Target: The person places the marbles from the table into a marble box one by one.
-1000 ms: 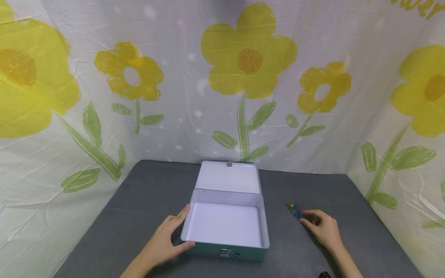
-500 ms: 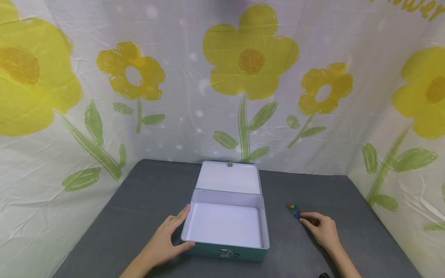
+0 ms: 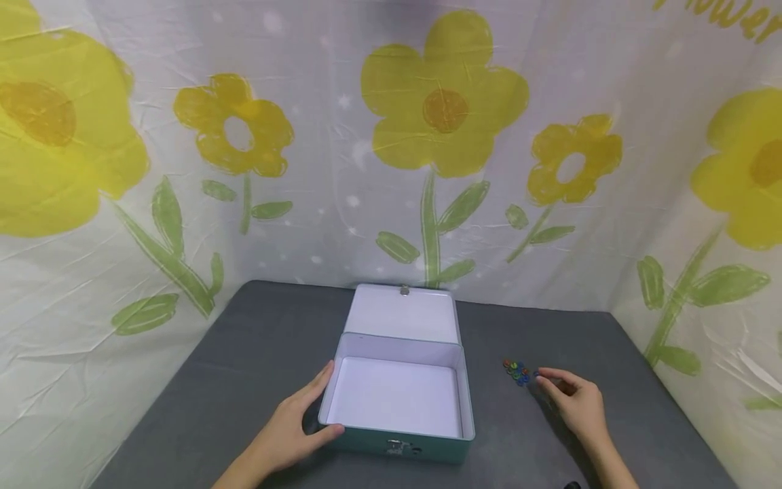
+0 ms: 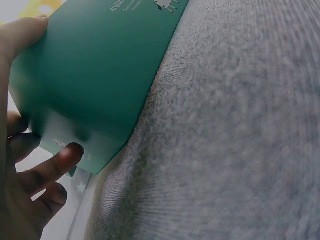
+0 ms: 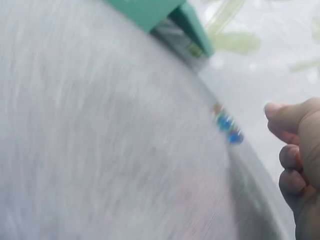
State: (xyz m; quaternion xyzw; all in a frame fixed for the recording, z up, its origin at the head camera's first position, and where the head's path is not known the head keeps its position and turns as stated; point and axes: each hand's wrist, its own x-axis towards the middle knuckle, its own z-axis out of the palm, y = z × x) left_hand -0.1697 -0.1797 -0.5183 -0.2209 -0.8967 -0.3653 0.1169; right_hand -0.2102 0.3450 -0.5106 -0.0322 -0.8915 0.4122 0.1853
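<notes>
A green tin box (image 3: 408, 445) with a white inside stands with its lid (image 3: 403, 312) tipped back. My left hand (image 3: 284, 431) spans its near left corner: the index finger lies along the left rim, the thumb against the front. In the left wrist view, other fingers (image 4: 55, 170) rest at or near the green wall. My right hand (image 3: 574, 401) pinches a small blue piece (image 3: 536, 373) between thumb and index fingertip. Just left of it lies a cluster of small shiny coloured pieces (image 3: 516, 371), blue, green and reddish. The right wrist view is blurred, and the pinched piece is hidden there.
A dark grey cloth covers the table (image 3: 281, 319). A white curtain (image 3: 330, 238) printed with yellow flowers hangs behind and at both sides. A small black object (image 3: 572, 485) shows at the bottom edge, beside the right forearm.
My right hand reached the cluster's edge, pinched a blue piece and drew it slightly right, away from the others. The left hand and the box hold their place.
</notes>
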